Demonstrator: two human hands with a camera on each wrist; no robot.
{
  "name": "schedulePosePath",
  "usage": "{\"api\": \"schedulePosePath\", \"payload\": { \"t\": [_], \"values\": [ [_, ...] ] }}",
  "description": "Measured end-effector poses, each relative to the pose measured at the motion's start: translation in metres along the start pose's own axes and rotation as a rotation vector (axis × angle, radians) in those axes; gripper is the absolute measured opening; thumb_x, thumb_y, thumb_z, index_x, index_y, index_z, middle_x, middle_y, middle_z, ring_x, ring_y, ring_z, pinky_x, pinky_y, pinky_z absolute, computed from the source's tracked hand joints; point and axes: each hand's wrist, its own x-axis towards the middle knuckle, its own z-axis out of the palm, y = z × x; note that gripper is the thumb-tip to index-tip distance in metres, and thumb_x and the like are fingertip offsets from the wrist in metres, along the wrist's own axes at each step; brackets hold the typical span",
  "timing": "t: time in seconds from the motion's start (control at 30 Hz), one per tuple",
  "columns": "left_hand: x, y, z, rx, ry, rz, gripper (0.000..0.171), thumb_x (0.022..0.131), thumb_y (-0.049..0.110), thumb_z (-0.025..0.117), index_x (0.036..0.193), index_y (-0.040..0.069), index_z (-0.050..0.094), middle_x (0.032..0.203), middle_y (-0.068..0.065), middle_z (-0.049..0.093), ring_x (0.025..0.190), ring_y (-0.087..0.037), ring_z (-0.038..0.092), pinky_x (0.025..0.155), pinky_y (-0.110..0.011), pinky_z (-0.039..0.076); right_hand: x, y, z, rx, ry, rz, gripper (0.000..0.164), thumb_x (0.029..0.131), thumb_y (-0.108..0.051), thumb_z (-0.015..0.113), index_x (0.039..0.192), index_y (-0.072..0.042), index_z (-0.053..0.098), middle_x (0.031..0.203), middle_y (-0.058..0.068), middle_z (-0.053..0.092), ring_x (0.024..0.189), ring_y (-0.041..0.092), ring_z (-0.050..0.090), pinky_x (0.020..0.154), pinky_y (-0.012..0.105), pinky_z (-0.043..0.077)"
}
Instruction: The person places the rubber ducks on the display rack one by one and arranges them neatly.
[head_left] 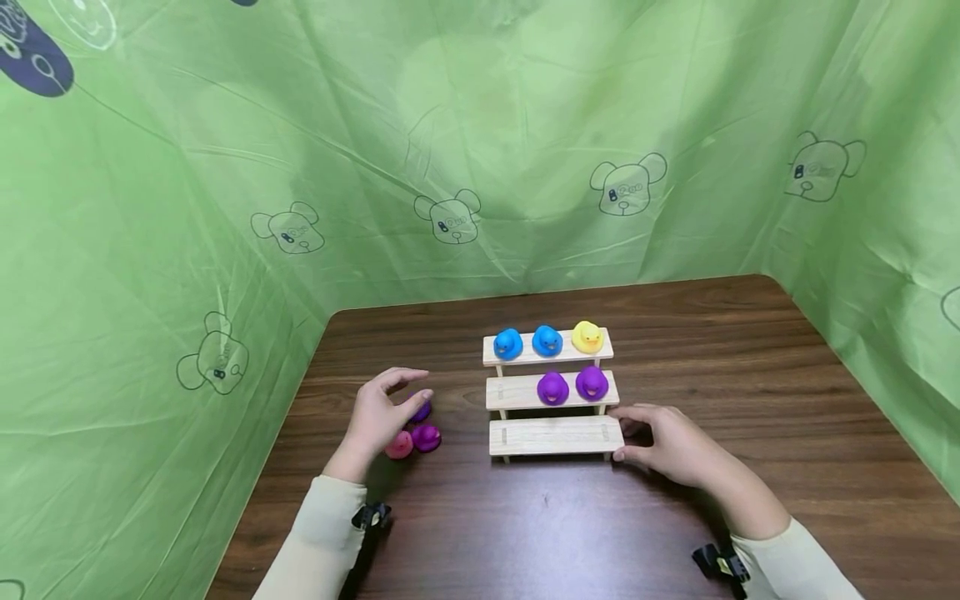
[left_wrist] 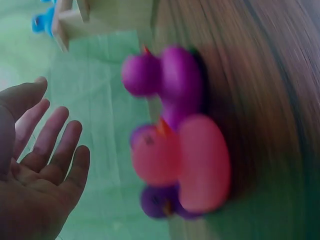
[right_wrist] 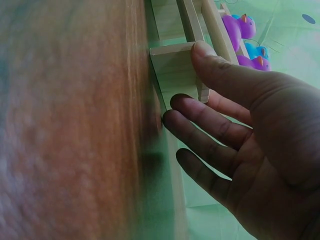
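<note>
My left hand (head_left: 381,414) hovers over a small group of rubber ducks, its fingers apart and nothing between them. In that group are a pink duck (left_wrist: 202,162), a magenta-purple duck (left_wrist: 182,80) and a darker purple duck (left_wrist: 156,201), partly hidden behind the pink one. At the right end of a three-step wooden display stand (head_left: 555,437), my right hand (head_left: 667,442) grips the lowest step between thumb and index finger. The right wrist view shows the thumb (right_wrist: 205,52) on the step's edge, the other fingers loosely bent below.
Two blue ducks (head_left: 507,343) and a yellow duck (head_left: 587,337) sit on the top step. Two purple ducks (head_left: 552,388) occupy the middle step's centre and right. The dark wooden table (head_left: 480,533) meets green printed cloth (head_left: 525,167) at the back and sides.
</note>
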Motion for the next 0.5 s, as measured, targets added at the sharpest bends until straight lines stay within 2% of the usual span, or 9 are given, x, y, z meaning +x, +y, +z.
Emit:
{"api": "schedulePosePath", "payload": {
  "t": [0.07, 0.3, 0.5],
  "values": [
    [0.000, -0.009, -0.006, 0.004, -0.002, -0.021, 0.031, 0.088, 0.018, 0.088, 0.118, 0.016, 0.079, 0.119, 0.001, 0.076, 0.119, -0.023, 0.067, 0.103, -0.048, 0.053, 0.000, 0.000, 0.000, 0.002, 0.001, 0.001, 0.055, 0.081, -0.021, 0.093, 0.130, -0.010, 0.072, 0.104, -0.011, 0.074, 0.100, 0.016, 0.071, 0.091, 0.046, 0.058],
    [0.000, -0.040, -0.014, 0.066, -0.072, -0.085, 0.036, 0.090, 0.023, 0.086, 0.124, 0.014, 0.077, 0.123, 0.000, 0.075, 0.125, -0.026, 0.064, 0.110, -0.049, 0.047, -0.001, 0.001, 0.001, -0.001, 0.004, 0.004, 0.055, 0.081, -0.022, 0.093, 0.130, -0.011, 0.072, 0.105, -0.011, 0.074, 0.101, 0.015, 0.071, 0.091, 0.047, 0.058],
    [0.000, -0.052, -0.016, 0.122, -0.147, -0.138, 0.040, 0.089, 0.021, 0.087, 0.126, 0.011, 0.076, 0.126, -0.004, 0.074, 0.128, -0.031, 0.063, 0.111, -0.052, 0.046, 0.000, 0.001, 0.000, 0.010, -0.001, 0.006, 0.054, 0.081, -0.022, 0.093, 0.130, -0.011, 0.072, 0.104, -0.011, 0.074, 0.100, 0.016, 0.071, 0.091, 0.047, 0.058]
  ]
}}
